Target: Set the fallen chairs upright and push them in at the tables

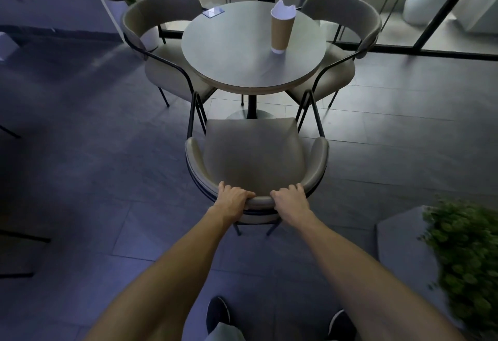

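Observation:
A beige padded chair (253,149) with a black metal frame stands upright on the tiled floor just in front of me, its seat facing the round grey table (231,52). A gap of floor lies between the seat's front edge and the table's rim. My left hand (233,197) and my right hand (291,200) both grip the top of its curved backrest, side by side. Two matching chairs stand upright at the table, one on the left (161,41) and one on the right (347,44), both tucked close to it.
A brown paper cup (281,30) and a small blue card (213,12) sit on the table. A glass wall with black frames runs behind. A leafy plant (466,254) in a grey planter stands at my right. White plant pots stand at the back left and right.

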`<control>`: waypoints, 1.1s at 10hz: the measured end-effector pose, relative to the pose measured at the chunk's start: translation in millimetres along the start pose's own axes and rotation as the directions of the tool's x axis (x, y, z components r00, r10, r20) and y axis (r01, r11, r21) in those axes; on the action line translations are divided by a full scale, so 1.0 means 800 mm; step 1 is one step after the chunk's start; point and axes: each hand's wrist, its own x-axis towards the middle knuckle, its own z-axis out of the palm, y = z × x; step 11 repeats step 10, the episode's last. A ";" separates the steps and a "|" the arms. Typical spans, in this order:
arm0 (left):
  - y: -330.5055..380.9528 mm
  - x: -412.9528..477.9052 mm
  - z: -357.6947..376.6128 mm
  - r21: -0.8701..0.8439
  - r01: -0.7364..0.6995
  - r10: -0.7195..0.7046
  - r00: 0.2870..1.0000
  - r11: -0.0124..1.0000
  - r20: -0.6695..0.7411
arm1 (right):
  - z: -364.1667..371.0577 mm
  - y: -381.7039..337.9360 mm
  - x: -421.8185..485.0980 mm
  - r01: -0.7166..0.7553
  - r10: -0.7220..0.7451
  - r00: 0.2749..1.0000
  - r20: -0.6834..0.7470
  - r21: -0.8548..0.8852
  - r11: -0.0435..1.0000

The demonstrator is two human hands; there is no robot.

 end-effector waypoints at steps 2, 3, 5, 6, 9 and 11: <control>0.006 0.002 0.000 -0.014 0.016 -0.016 1.000 1.000 -0.009 | 0.003 0.006 0.003 0.007 -0.007 1.000 -0.003 -0.009 1.000; 0.008 0.002 0.002 -0.005 0.013 -0.013 0.999 1.000 -0.033 | -0.001 0.010 0.004 0.011 -0.011 1.000 0.010 -0.008 1.000; 0.010 0.006 0.004 0.009 0.027 -0.026 1.000 1.000 -0.014 | -0.004 0.013 0.004 0.025 -0.024 1.000 0.013 -0.023 0.999; 0.011 0.001 0.002 0.058 0.009 -0.009 1.000 0.998 -0.005 | -0.005 0.015 0.004 0.042 -0.041 0.999 0.034 -0.030 0.999; 0.022 -0.021 -0.034 -0.035 0.039 -0.039 0.999 0.999 0.001 | -0.079 0.023 0.004 0.057 -0.057 0.998 0.015 0.012 0.998; 0.019 -0.032 -0.072 -0.151 0.084 -0.098 0.992 0.985 -0.086 | -0.111 0.022 -0.002 0.032 -0.033 0.999 0.010 0.112 0.993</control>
